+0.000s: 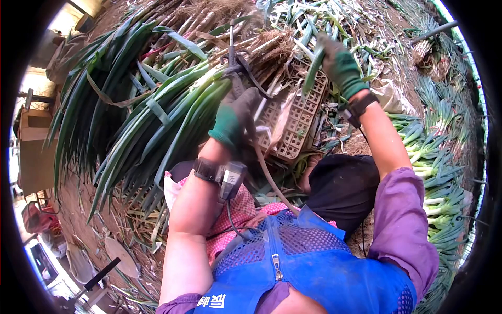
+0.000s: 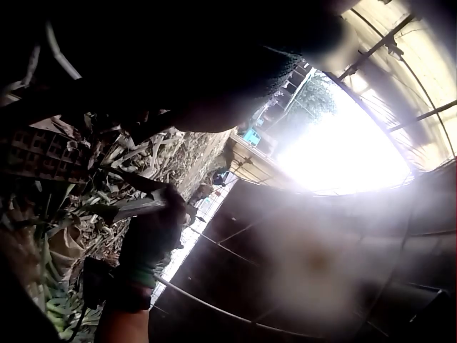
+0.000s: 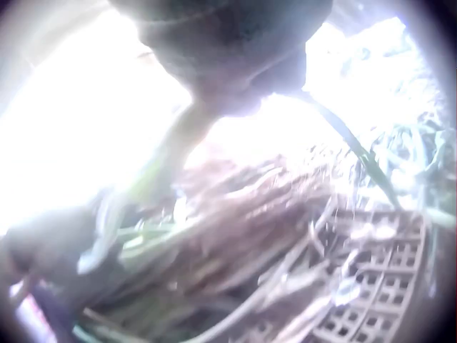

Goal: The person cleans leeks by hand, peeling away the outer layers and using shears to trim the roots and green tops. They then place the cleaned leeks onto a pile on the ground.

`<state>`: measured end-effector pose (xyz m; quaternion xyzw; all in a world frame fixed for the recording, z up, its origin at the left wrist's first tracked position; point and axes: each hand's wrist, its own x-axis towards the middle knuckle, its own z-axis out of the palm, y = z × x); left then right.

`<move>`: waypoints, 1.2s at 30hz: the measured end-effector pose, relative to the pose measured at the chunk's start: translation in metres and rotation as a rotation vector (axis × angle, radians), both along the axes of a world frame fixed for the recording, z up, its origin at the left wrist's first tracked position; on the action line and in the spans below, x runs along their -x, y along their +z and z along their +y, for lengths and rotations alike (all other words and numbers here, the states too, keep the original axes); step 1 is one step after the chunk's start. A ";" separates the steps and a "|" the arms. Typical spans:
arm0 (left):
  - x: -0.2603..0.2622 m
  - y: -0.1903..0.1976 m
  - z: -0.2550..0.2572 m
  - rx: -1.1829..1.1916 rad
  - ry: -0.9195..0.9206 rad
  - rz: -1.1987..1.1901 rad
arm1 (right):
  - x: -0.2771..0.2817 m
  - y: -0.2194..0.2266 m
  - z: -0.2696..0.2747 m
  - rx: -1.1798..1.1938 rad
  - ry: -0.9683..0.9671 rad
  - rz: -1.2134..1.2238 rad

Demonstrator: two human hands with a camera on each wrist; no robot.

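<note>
In a green and grey glove, my left hand (image 1: 234, 116) grips what looks like a black air blow gun (image 1: 238, 67) with a thin metal nozzle; a brown hose (image 1: 267, 170) runs from it toward my lap. Long leeks (image 1: 180, 112) spread beside and beneath that hand. My right hand (image 1: 341, 65), gloved alike, pinches a flat green leaf (image 1: 312, 73) above a beige lattice crate (image 1: 300, 123). The left wrist view shows the right hand (image 2: 153, 239) with the leaf (image 2: 137, 207). Brightly lit and blurred, the right hand (image 3: 235, 53) fills the top of the right wrist view.
Stripped leaves (image 1: 379, 31) litter the ground ahead. A row of trimmed leeks (image 1: 431, 172) lies at the right. More rooted stalks (image 1: 201, 15) are heaped at the upper left. A cardboard box (image 1: 36, 149) stands at the far left.
</note>
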<state>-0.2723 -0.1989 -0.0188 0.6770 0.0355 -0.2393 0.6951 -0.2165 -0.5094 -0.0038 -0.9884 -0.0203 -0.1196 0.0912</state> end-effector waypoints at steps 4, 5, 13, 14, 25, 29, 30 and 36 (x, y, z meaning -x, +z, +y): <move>-0.006 -0.027 -0.008 0.042 0.075 0.123 | -0.015 0.054 -0.032 -0.279 -0.247 0.014; -0.004 -0.023 -0.009 0.041 -0.006 0.115 | 0.006 0.071 -0.005 -0.491 -0.167 0.137; 0.011 -0.020 -0.019 0.078 -0.526 0.019 | 0.128 -0.038 0.102 -1.474 0.210 0.703; 0.009 -0.035 -0.017 0.003 -0.616 -0.150 | 0.138 -0.032 0.106 -1.514 0.156 0.693; -0.047 -0.041 0.003 -1.566 -0.103 -0.717 | 0.223 -0.085 0.131 -0.131 -0.220 0.899; -0.067 -0.056 0.008 -1.649 -0.166 -0.628 | 0.222 -0.115 0.128 -0.017 -0.215 0.701; -0.069 -0.044 0.007 -1.617 -0.184 -0.581 | 0.218 -0.120 0.125 -0.001 -0.224 0.700; -0.066 0.035 0.037 -1.581 -0.379 -0.500 | 0.208 -0.105 0.122 -0.158 -0.279 0.846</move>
